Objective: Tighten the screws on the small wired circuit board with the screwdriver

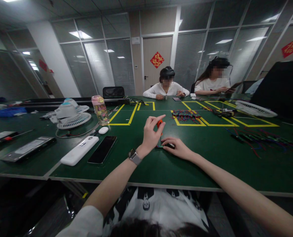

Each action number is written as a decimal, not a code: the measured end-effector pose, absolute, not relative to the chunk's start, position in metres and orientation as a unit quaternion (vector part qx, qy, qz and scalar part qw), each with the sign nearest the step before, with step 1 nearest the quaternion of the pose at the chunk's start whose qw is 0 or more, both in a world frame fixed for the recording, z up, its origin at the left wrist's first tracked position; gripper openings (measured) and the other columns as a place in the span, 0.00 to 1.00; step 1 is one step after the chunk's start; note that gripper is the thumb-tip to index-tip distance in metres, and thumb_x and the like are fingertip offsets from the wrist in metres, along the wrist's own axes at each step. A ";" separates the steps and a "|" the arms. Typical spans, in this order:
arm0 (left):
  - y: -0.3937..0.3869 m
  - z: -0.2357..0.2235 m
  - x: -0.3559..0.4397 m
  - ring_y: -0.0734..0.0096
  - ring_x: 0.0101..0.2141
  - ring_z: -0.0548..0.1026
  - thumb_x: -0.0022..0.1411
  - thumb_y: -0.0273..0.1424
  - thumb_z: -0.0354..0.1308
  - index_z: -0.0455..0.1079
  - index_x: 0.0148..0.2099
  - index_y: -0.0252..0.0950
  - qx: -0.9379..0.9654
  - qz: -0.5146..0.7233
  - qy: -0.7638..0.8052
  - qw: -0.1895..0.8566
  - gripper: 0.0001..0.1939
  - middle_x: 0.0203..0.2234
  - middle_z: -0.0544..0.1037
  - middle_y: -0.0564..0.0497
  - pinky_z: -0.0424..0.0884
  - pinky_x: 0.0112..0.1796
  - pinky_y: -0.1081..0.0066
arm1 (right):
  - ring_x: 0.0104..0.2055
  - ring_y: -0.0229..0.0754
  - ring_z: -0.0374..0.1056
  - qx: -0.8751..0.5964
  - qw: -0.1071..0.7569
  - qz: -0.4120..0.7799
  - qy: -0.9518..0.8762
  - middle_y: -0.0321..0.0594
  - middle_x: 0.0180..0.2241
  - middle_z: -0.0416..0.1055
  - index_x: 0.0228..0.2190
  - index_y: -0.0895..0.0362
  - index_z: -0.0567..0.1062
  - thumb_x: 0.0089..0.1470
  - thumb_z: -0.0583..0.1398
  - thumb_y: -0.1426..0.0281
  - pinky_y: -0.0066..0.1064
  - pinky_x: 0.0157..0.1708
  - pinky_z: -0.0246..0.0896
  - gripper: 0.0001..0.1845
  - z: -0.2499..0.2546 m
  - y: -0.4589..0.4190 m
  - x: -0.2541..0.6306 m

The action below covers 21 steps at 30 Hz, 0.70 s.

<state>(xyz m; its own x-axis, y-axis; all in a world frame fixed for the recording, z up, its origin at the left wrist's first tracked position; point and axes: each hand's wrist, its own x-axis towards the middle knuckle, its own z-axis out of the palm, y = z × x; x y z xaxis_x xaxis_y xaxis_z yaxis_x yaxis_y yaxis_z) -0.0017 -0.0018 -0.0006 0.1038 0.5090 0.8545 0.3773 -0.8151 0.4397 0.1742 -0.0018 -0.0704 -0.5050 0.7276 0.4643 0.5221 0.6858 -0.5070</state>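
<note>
At twelve o'clock our left hand (153, 129) pinches an upright orange-handled tool (159, 123) over the small board (159, 147) while our right hand (178, 148) curls at its three o'clock, pinching or not we cannot tell, apparently a tool-to-board step that next calls for steady, straight pressure.

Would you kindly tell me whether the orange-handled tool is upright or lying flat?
Upright: the orange-handled tool has its handle up at the left hand and its thin shaft pointing down beside the right hand.

A green table (126, 169) bears 1 bottle (101, 111), 1 black phone (102, 150) and tangled wires (187, 116).
</note>
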 end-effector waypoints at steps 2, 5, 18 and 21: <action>-0.002 0.000 -0.001 0.70 0.41 0.70 0.67 0.33 0.53 0.70 0.53 0.39 0.739 0.600 0.302 0.056 0.15 0.39 0.70 0.48 0.67 0.46 0.69 | 0.44 0.46 0.73 -0.366 0.337 0.153 -0.854 0.46 0.44 0.75 0.35 0.55 0.79 0.56 0.60 0.69 0.39 0.46 0.67 0.08 -0.071 -0.002 0.174; 0.000 -0.002 -0.002 0.68 0.47 0.70 0.70 0.31 0.45 0.65 0.58 0.40 0.749 0.593 0.283 0.087 0.18 0.46 0.71 0.46 0.66 0.50 0.67 | 0.45 0.46 0.73 -0.365 0.338 0.153 -0.854 0.45 0.44 0.75 0.35 0.55 0.79 0.56 0.60 0.69 0.38 0.47 0.67 0.08 -0.071 -0.001 0.174; -0.001 -0.001 -0.002 0.69 0.44 0.71 0.69 0.31 0.47 0.69 0.55 0.38 0.739 0.602 0.293 0.074 0.16 0.42 0.72 0.47 0.67 0.48 0.68 | 0.44 0.45 0.73 -0.365 0.335 0.153 -0.855 0.46 0.43 0.76 0.34 0.56 0.79 0.56 0.60 0.68 0.38 0.47 0.67 0.08 -0.069 -0.003 0.173; 0.001 -0.002 -0.002 0.68 0.47 0.71 0.70 0.30 0.44 0.67 0.56 0.38 0.738 0.610 0.276 0.083 0.17 0.46 0.73 0.46 0.66 0.50 0.66 | 0.44 0.45 0.73 -0.362 0.338 0.153 -0.855 0.46 0.43 0.76 0.34 0.56 0.79 0.56 0.60 0.68 0.38 0.47 0.67 0.08 -0.070 -0.002 0.174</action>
